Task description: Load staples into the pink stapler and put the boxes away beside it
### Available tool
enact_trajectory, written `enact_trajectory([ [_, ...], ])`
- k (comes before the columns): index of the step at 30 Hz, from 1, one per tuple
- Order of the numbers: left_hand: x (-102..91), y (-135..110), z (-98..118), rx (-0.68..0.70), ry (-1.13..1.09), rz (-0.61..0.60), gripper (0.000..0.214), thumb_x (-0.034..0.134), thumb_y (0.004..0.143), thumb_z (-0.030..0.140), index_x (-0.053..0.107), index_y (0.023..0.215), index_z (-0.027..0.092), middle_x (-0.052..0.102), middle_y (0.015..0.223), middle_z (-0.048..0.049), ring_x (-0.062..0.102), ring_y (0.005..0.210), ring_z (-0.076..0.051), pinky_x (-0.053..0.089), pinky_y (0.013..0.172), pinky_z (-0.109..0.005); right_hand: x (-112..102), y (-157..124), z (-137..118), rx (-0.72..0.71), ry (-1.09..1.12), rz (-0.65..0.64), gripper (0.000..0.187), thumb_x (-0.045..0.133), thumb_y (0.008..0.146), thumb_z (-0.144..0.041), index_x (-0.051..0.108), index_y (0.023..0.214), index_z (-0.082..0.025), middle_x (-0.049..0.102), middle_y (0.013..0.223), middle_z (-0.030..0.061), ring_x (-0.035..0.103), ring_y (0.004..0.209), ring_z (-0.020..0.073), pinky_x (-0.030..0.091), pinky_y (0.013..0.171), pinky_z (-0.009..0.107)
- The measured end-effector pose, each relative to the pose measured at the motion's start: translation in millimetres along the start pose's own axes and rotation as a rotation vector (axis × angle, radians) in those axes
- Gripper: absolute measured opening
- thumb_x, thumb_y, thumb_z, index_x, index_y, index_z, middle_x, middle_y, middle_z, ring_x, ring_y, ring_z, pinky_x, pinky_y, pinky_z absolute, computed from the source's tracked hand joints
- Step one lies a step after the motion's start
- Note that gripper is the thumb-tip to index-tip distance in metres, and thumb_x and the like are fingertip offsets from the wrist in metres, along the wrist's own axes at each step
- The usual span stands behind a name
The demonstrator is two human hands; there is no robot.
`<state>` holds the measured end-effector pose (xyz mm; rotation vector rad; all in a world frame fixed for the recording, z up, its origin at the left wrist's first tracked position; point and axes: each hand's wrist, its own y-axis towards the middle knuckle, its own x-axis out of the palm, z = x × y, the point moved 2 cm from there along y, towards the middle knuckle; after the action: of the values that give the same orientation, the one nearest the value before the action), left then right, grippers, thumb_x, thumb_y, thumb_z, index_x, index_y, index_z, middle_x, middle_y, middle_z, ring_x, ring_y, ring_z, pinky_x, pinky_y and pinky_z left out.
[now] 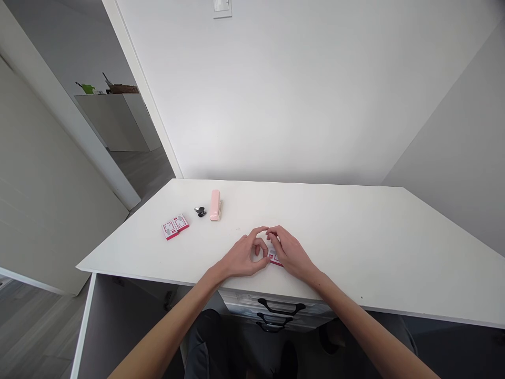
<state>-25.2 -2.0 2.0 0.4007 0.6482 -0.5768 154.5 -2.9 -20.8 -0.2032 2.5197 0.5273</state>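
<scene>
Near the front edge of the white tabletop, a small pink-and-white box (275, 258) shows partly between my hands. My left hand (245, 256) curves in a C shape, its thumb tip at the box's left edge and its index finger reaching to the right hand's fingertips. Bent over the box is my right hand (291, 253), thumb and fingers closed and hiding most of it. Whether a smaller piece sits between the fingertips cannot be made out. To the left lie a pink stapler (215, 205), a small black staple remover (201, 211) and two similar pink-and-white boxes (175, 226) side by side.
The white tabletop (355, 237) meets a plain wall (295, 105) at the back. Drawers with black handles (281, 306) sit below its front edge. At left stand a door (43, 184) and an opening to another room with a counter (114, 118).
</scene>
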Motion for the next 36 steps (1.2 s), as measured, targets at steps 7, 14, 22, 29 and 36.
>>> enact_trajectory([
  [7, 0.8, 2, -5, 0.028, 0.162, 0.002, 0.066, 0.076, 0.082, 0.05, 0.053, 0.139, 0.026, 0.065, 0.097, -0.0033, 0.061, 0.09, -0.023, 0.047, 0.088, -0.038, -6, 1, 5, 0.152, 0.101, 0.203, 0.035, 0.031, 0.107, -0.049, 0.057, 0.102, -0.026, 0.07, 0.097, 0.0042, 0.064, 0.087, 0.0215, 0.048, 0.081, 0.036],
  [14, -4.7, -3, -7, 0.059, 0.253, 0.021, 0.038, 0.067, 0.09, 0.056, 0.071, 0.114, 0.027, 0.063, 0.096, -0.0038, 0.06, 0.092, -0.023, 0.046, 0.087, -0.036, -11, 2, 17, 0.279, 0.236, 0.362, 0.039, 0.034, 0.104, -0.056, 0.057, 0.096, -0.026, 0.07, 0.093, 0.0047, 0.063, 0.085, 0.0214, 0.048, 0.08, 0.035],
  [22, -66.4, -64, -38, -0.244, 0.483, 0.291, 0.046, 0.057, 0.093, 0.061, 0.065, 0.116, 0.022, 0.063, 0.097, -0.0053, 0.061, 0.085, -0.023, 0.048, 0.077, -0.035, -14, -2, 16, 0.303, 0.294, 0.327, 0.034, 0.038, 0.103, -0.052, 0.057, 0.097, -0.025, 0.07, 0.097, 0.0057, 0.063, 0.089, 0.0219, 0.047, 0.076, 0.035],
  [29, -119.5, -112, -63, -0.561, 0.635, 0.519, 0.059, 0.055, 0.091, 0.063, 0.053, 0.132, 0.02, 0.058, 0.083, -0.0009, 0.061, 0.077, -0.023, 0.045, 0.066, -0.032, -12, -6, 18, 0.308, 0.305, 0.293, 0.032, 0.044, 0.099, -0.052, 0.058, 0.1, -0.024, 0.072, 0.1, 0.0076, 0.065, 0.092, 0.0237, 0.049, 0.081, 0.037],
  [36, -92.4, -104, -52, -0.4, 0.656, 0.428, 0.045, 0.049, 0.095, 0.053, 0.045, 0.128, 0.024, 0.051, 0.082, 0.0028, 0.054, 0.065, -0.017, 0.039, 0.063, -0.028, -24, -29, 20, 0.256, 0.34, 0.105, 0.03, 0.048, 0.099, -0.052, 0.06, 0.103, -0.025, 0.072, 0.102, 0.0065, 0.066, 0.093, 0.0227, 0.049, 0.085, 0.037],
])
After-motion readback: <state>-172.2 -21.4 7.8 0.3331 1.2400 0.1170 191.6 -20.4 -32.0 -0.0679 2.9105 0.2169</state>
